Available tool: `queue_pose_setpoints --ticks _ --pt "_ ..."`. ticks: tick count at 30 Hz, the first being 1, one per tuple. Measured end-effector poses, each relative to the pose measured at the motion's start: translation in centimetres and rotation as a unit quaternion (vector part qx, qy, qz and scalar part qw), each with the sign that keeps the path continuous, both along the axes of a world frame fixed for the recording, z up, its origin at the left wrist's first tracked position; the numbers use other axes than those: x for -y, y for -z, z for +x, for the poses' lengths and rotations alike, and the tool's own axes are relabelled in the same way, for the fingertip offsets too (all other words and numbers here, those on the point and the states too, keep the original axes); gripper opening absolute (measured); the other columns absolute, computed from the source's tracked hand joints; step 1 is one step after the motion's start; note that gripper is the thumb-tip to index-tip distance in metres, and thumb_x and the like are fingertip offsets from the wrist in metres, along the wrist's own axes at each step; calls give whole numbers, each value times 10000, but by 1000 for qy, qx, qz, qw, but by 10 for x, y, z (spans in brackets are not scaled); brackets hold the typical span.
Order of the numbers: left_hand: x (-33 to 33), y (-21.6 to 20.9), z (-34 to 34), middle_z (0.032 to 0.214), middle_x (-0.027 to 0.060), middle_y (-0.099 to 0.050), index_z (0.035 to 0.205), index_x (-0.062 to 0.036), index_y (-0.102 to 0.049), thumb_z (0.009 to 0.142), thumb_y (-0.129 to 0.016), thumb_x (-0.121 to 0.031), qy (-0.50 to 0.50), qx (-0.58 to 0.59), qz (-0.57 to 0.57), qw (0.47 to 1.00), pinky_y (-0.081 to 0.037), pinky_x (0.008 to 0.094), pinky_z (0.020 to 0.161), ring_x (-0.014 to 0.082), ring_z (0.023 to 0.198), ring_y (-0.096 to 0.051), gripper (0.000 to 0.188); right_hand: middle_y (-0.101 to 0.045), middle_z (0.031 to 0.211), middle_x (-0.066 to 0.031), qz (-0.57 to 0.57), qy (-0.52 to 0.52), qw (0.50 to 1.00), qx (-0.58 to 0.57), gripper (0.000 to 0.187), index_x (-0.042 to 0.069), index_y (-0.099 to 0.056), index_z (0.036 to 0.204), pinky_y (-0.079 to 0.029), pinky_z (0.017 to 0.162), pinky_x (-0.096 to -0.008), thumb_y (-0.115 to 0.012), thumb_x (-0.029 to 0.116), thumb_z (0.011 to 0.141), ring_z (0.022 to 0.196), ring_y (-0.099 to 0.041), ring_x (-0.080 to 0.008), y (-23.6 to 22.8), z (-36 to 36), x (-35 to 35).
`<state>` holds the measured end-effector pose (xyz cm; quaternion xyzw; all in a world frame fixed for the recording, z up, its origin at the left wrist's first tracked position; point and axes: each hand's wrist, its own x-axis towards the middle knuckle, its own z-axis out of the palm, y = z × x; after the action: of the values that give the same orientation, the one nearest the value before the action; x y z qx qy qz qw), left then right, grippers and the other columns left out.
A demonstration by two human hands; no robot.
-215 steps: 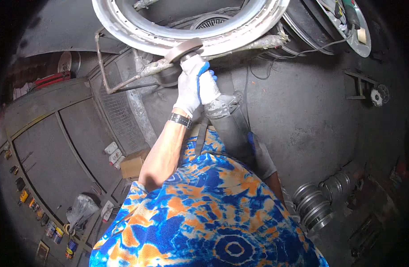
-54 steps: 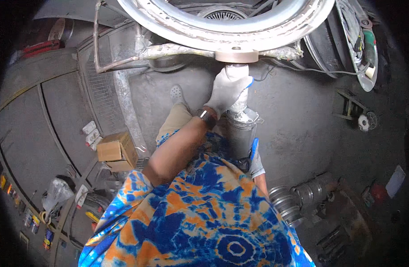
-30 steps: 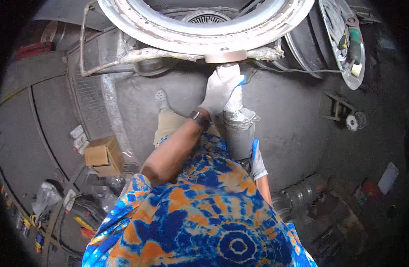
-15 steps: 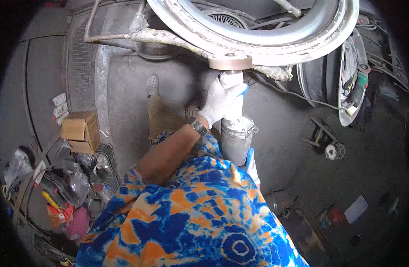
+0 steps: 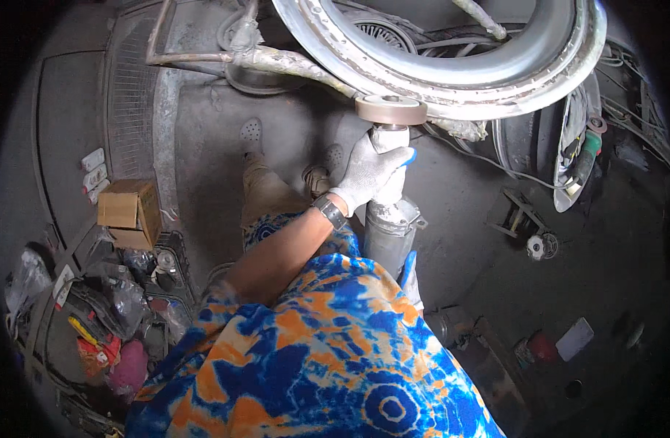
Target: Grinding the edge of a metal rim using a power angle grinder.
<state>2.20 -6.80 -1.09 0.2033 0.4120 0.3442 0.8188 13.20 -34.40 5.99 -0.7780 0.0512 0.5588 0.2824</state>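
My left hand (image 5: 370, 171), in a white glove with blue on the fingertips, is closed around the pale neck of a grinder (image 5: 387, 237). Near its rear end, my right hand (image 5: 411, 285) lies along the grey body; a blue-and-white gloved part shows, and my shirt hides the rest. At the grinder's far end, a thick brown grinding wheel (image 5: 391, 111) sits by the lower edge of a large silver wheel rim (image 5: 488, 106). Whether wheel and rim touch, I cannot tell. Below the rim runs a crusted metal bar (image 5: 298, 64).
At left stand a cardboard box (image 5: 129, 212) and plastic bags (image 5: 127, 299). A green-handled angle grinder (image 5: 589, 150) hangs at right near cables. On the floor lies a small metal frame (image 5: 523, 213). My shoe (image 5: 251, 131) is ahead at left.
The rim, the grinder and my left hand appear slightly farther right and lower in view. The grinding wheel's face shows a little more. My second shoe has become more visible. Both grips look unchanged.
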Motion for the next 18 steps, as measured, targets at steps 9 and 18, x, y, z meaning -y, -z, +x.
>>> queue_pose_setpoints --ticks 9,18 --pt "-12 -8 -10 909 48 -699 1035 -28 -659 899 -775 -145 24 10 -39 999 -589 295 691 135 783 -701 213 -563 1508 -157 38 70 994 -81 826 -13 -487 1518 -441 1156 -429 -366 668 1067 1360 -562 -291 -8 -21 -13" --pt "-12 -6 -17 894 43 -696 1047 -27 -667 901 -780 -157 34 -20 -11 999 -579 296 667 126 758 -688 225 -666 1368 -129 0 89 994 -70 947 67 -574 1459 -474 1099 -439 -405 843 943 1225 -618 -300 -31 -46 -35"
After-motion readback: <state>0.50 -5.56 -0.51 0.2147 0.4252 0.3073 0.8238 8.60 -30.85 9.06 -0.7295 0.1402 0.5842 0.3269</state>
